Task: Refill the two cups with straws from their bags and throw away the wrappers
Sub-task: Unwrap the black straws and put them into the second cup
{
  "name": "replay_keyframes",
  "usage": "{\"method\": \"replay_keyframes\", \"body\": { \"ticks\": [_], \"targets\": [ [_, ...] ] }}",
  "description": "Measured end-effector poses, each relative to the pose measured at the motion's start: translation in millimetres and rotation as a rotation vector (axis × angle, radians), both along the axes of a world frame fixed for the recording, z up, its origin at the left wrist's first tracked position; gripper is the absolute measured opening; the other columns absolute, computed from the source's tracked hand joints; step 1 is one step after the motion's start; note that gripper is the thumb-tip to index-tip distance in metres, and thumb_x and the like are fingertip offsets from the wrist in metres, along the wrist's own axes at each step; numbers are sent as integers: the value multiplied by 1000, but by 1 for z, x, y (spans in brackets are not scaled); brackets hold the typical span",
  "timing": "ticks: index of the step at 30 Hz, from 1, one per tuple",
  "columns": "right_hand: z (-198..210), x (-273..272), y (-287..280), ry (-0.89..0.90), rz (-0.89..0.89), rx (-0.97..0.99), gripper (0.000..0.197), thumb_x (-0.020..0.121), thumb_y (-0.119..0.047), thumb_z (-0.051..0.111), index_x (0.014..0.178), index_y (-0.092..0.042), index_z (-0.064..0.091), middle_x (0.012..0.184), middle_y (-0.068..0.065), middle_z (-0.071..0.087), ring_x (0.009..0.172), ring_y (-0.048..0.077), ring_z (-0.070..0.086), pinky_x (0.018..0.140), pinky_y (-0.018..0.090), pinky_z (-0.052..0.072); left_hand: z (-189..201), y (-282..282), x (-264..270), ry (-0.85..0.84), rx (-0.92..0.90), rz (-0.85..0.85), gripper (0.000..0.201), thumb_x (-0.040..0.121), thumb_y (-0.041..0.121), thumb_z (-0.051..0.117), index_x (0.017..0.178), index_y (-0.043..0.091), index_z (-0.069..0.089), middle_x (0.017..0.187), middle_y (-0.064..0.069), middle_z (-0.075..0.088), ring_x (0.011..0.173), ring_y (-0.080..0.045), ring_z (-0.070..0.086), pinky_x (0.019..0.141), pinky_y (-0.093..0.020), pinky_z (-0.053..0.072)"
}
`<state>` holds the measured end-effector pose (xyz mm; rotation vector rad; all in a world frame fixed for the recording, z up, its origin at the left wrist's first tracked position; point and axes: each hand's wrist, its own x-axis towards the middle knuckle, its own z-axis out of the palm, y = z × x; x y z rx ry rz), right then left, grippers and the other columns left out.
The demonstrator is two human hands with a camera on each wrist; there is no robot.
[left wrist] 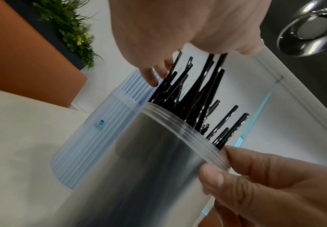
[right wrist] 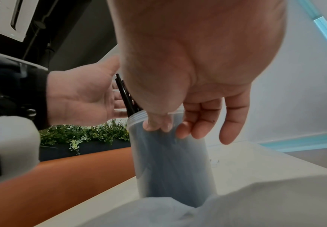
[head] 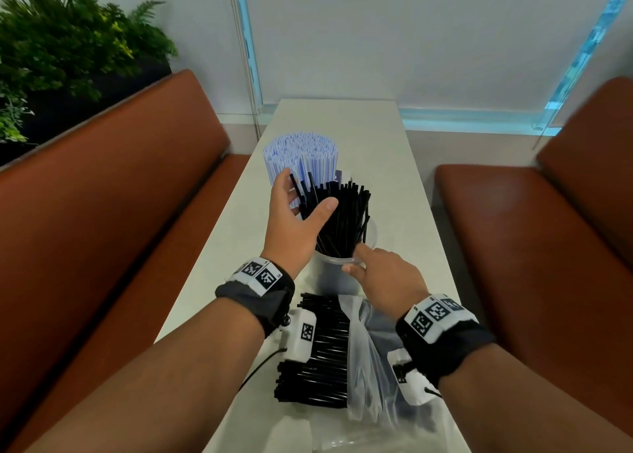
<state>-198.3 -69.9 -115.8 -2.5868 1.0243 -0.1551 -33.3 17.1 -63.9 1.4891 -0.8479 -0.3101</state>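
A person's right hand point(head: 383, 274) pinched the rim of the clear cup point(head: 337, 277) while the left hand point(head: 294, 219), fingers spread, steadied black straws point(head: 342, 212) fanning above it, the refill apparently mid-step, with loose straws point(head: 318, 349) and bag point(head: 373, 356) below both wrists probably next.

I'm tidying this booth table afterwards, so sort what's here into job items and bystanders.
Part of the job:
- cup of black straws
- cup of blue-and-white straws
- loose black straws on the table
- clear plastic bag
- left hand, against the straws
- right hand, at the cup's rim

Just there:
- brown benches
- plants
- table
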Motion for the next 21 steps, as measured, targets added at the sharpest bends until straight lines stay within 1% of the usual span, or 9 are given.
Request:
{"method": "replay_keyframes", "body": {
  "ticks": [3, 6, 8, 9, 11, 14, 15, 18, 21],
  "targets": [
    [-1, -1, 1, -2, -9, -6, 28, 100, -58, 38, 101, -31, 43, 88, -5, 56, 85, 22, 57, 63, 36, 39, 2, -8, -2, -111, 49, -23, 97, 73, 73, 68, 151, 28, 32, 149, 7, 41, 135, -8, 43, 113, -38, 40],
    [-1, -3, 2, -15, -8, -10, 28, 99, -59, 36, 99, -32, 42, 82, -8, 51, 81, 20, 54, 61, 35, 38, 4, -11, -3, -332, 182, -63, 84, 75, 77, 58, 137, 21, 49, 134, 6, 49, 126, -9, 47, 110, -38, 42],
    [-2, -3, 2, -18, 1, -12, 28, 99, -59, 35, 98, -32, 42, 81, -9, 50, 80, 20, 54, 60, 35, 38, -1, -10, -2, -463, 255, -67, 82, 76, 77, 55, 134, 20, 53, 140, 6, 44, 133, -9, 40, 115, -36, 37],
    [-2, -2, 2, -14, 2, -13, 27, 99, -59, 35, 98, -33, 41, 81, -10, 49, 80, 20, 54, 60, 35, 39, -3, -8, -2, -484, 243, -37, 84, 77, 77, 56, 139, 20, 49, 148, 5, 37, 140, -10, 32, 118, -30, 30],
    [-2, -2, 2, -6, -3, -22, 26, 99, -58, 36, 102, -33, 42, 83, -9, 50, 83, 21, 57, 63, 36, 43, -8, -5, -5, -495, 196, 13, 89, 77, 75, 61, 146, 24, 38, 157, 10, 22, 148, -11, 19, 116, -19, 16],
    [-1, -1, 4, -1, -10, -14, 31, 101, -52, 41, 121, -32, 54, 99, -2, 61, 95, 24, 62, 72, 38, 50, -12, -7, -19, -564, 286, -71, 103, 71, 74, 70, 153, 28, 27, 162, 11, 11, 149, -9, 9, 120, -29, 13],
    [-1, 0, 5, 4, -16, -9, 29, 101, -48, 44, 122, -33, 58, 106, 0, 63, 97, 24, 62, 76, 39, 53, -13, -10, -23, -598, 307, -82, 105, 70, 73, 72, 153, 28, 26, 162, 10, 9, 149, -10, 8, 121, -33, 13],
    [-2, 0, 8, 16, -4, -34, 24, 100, -39, 49, 123, -36, 56, 105, 1, 62, 96, 24, 62, 73, 39, 53, -9, -26, -26, -690, 328, -62, 99, 72, 65, 75, 152, 27, 29, 163, -3, 14, 150, -19, 11, 121, -40, 12],
    [-2, -2, 11, -16, 2, -45, 29, 100, -51, 43, 118, -29, 49, 89, -1, 53, 90, 26, 60, 64, 36, 44, -6, -42, -24, -826, 370, -79, 71, 83, 47, 74, 143, 19, 48, 152, -8, 38, 142, -29, 31, 120, -44, 23]
  ]
}}
